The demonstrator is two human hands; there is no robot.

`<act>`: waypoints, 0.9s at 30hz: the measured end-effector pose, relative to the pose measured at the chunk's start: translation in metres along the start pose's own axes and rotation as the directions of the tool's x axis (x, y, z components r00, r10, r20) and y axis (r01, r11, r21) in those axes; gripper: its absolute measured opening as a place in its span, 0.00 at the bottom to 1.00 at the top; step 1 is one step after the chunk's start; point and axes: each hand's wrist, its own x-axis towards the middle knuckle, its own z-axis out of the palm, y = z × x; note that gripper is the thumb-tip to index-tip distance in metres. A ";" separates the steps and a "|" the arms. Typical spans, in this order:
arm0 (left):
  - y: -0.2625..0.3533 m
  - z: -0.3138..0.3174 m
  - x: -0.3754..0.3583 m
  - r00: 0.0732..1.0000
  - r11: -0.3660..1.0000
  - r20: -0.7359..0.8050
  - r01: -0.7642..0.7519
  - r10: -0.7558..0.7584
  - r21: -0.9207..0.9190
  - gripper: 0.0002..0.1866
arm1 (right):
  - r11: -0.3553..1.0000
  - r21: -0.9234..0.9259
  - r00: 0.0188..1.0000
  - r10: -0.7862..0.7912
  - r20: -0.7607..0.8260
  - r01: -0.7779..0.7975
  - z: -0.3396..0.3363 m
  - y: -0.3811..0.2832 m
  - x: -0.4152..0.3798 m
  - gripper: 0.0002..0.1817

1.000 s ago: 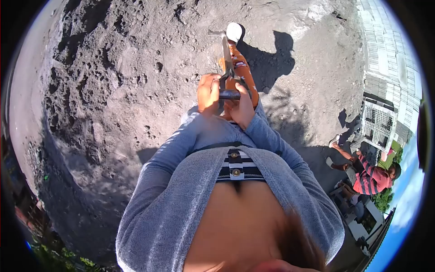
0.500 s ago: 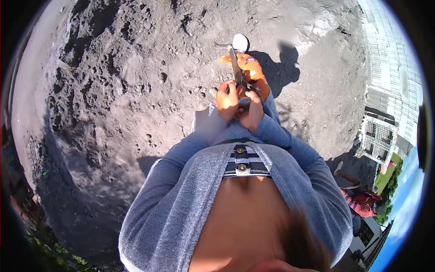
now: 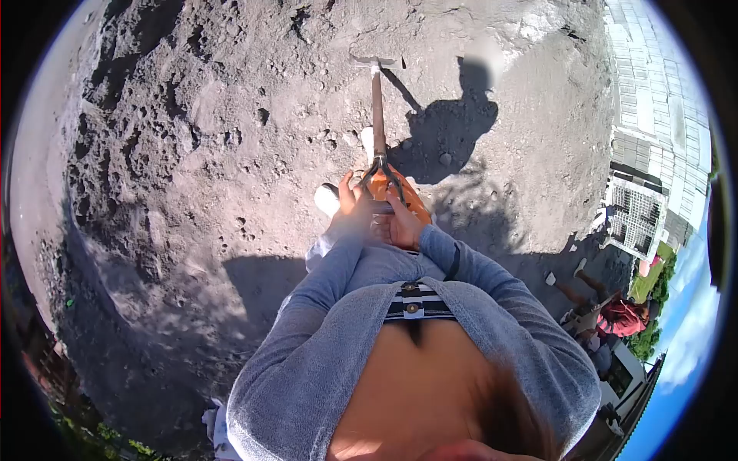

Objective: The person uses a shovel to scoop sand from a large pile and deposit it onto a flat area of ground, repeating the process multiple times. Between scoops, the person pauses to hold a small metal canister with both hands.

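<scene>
A shovel [image 3: 377,115] with a brown shaft and a forked dark D-handle extends forward from my waist. Its blade [image 3: 370,61] is seen nearly edge-on at the far end, against the dirt. My right hand [image 3: 403,221] is closed around the handle's crossbar, thumb on top. My left hand [image 3: 350,209] is at the left side of the same handle, fingers curled on it and partly blurred. Orange patterned legwear [image 3: 415,201] shows behind the handle. One white shoe [image 3: 327,200] is left of my hands; another is partly hidden beside the shaft.
Rough grey dirt [image 3: 200,154] with stones and clods surrounds me. My shadow [image 3: 453,131] falls ahead and right. Pale blocks [image 3: 653,77] and a white crate-like grid [image 3: 638,219] line the right side. A person in red [image 3: 621,315] is at lower right.
The shovel has swung from a slant to nearly straight ahead, its blade farther from my feet. My hands have come down and left with the handle. My feet have shifted left.
</scene>
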 end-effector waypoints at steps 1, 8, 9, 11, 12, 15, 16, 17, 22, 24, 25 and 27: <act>-0.051 -0.014 0.019 0.944 0.920 -0.053 -0.303 0.325 0.249 0.18 | 0.978 -0.074 0.980 0.197 0.036 -0.194 -0.005 -0.001 0.000 0.30; -0.086 -0.052 0.029 0.421 0.561 -0.397 0.412 -0.816 -0.718 0.30 | 0.670 -0.742 0.981 0.164 0.105 -0.032 0.030 -0.079 0.021 0.25; -0.114 -0.064 0.033 0.446 0.529 -0.351 0.376 -0.823 -0.761 0.31 | 0.752 -0.656 0.993 0.017 0.113 0.062 0.015 -0.101 0.051 0.22; -0.180 -0.086 0.032 0.495 0.518 -0.327 0.318 -0.805 -0.794 0.33 | 0.836 -0.501 0.968 -0.249 0.017 0.224 -0.016 -0.142 0.108 0.17; -0.215 -0.097 0.023 0.532 0.536 -0.333 0.287 -0.778 -0.794 0.34 | 0.841 -0.444 0.927 -0.371 -0.059 0.309 -0.024 -0.172 0.137 0.15; -0.130 -0.059 -0.001 0.454 0.447 -0.323 0.196 -0.830 -0.873 0.40 | 0.806 -0.573 0.890 -0.361 -0.278 0.148 -0.058 -0.240 0.240 0.29; -0.094 -0.032 0.000 0.488 0.419 -0.278 0.207 -0.827 -0.884 0.39 | 0.837 -0.547 0.915 -0.233 -0.330 0.016 -0.070 -0.261 0.283 0.32; -0.077 -0.018 -0.002 0.511 0.392 -0.238 0.218 -0.826 -0.893 0.38 | 0.872 -0.490 0.888 -0.241 -0.392 0.021 -0.054 -0.275 0.290 0.35; -0.099 -0.017 0.010 0.283 0.546 -0.484 0.208 -0.828 -0.812 0.29 | 0.970 -0.060 0.959 -0.241 -0.150 0.235 -0.030 -0.336 0.378 0.17; -0.110 -0.023 0.007 0.259 0.561 -0.506 0.229 -0.823 -0.795 0.28 | 0.970 -0.056 0.966 -0.242 -0.094 0.237 -0.043 -0.323 0.388 0.14; -0.115 -0.024 0.007 0.264 0.564 -0.507 0.230 -0.821 -0.793 0.28 | 0.958 -0.048 0.955 -0.286 -0.081 0.282 -0.038 -0.322 0.376 0.14; -0.109 -0.020 0.006 0.216 0.533 -0.492 0.219 -0.843 -0.817 0.24 | 0.950 -0.039 0.944 -0.311 -0.109 0.309 -0.043 -0.317 0.373 0.10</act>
